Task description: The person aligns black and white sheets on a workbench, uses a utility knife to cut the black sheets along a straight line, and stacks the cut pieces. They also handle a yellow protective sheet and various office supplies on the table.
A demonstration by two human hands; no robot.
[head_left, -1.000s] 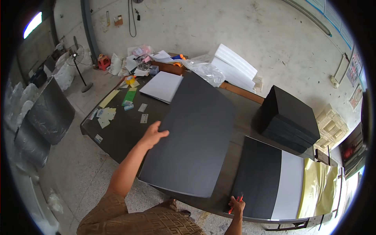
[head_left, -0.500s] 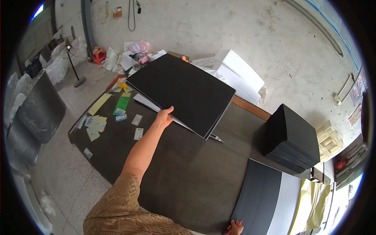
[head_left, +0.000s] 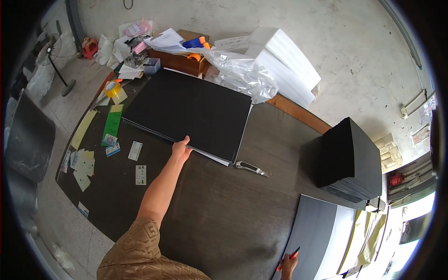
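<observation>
My left hand [head_left: 181, 151] pinches the near edge of a short stack of black sheets [head_left: 191, 112], thumb on top and the other fingers hidden below. The stack lies at the far side of the dark table, with a white sheet showing under its edge. Just right of its near corner is a utility knife [head_left: 252, 168] with a grey-white handle. At the lower right, my right hand [head_left: 289, 266] is closed around a slim red tool [head_left: 293, 255] with a dark tip; its kind cannot be made out. It is over a large dark grey sheet [head_left: 311, 224].
A tall stack of black sheets [head_left: 350, 161] stands at the right. Clear plastic wrap [head_left: 245, 74] and a wooden box [head_left: 179, 64] sit at the back. Left, a tape roll [head_left: 112, 88], a green card [head_left: 112, 125] and several paper slips lie on the table [head_left: 224, 210].
The black sheets, tilted up in my left hand before, have come down flat farther left, baring the knife. My right hand has moved up slightly with the red tool. The view has shifted.
</observation>
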